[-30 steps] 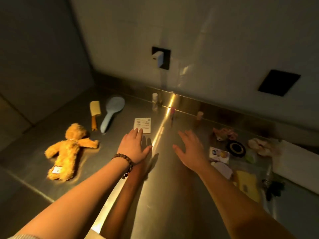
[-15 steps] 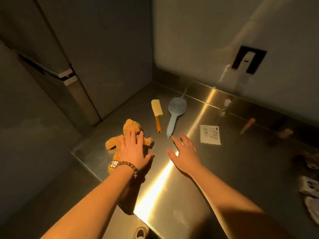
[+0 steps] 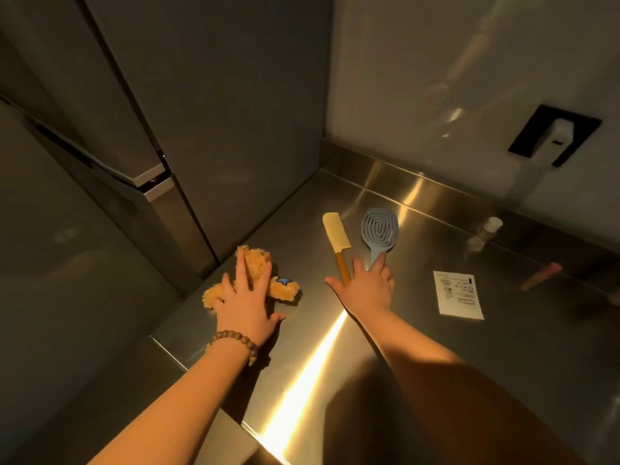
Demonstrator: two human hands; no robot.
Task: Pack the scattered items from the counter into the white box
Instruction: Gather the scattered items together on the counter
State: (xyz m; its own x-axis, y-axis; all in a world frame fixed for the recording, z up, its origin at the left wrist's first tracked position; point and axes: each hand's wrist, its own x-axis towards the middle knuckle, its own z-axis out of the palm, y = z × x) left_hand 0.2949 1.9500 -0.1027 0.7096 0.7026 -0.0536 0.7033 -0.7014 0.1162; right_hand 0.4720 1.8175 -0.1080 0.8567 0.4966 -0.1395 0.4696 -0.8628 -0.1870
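A steel counter (image 3: 503, 380) with a bright glare streak fills the lower right. At frame centre the left hand (image 3: 246, 305) lies fingers spread on the teddy (image 3: 255, 263), and the right hand (image 3: 367, 290), fingers straight, covers the spatula (image 3: 336, 234) and brush (image 3: 379, 226) handles. Right of them lies a paper (image 3: 458, 292); dark cabinets (image 3: 218, 112) stand upper left, a pale wall (image 3: 453, 78) upper right.

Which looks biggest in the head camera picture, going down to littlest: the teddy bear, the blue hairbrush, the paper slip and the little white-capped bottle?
1. Teddy bear, though the left hand covers much of it.
2. Blue hairbrush and paper slip look about alike; I can't rank them.
3. White-capped bottle, smallest, though it is farthest away.
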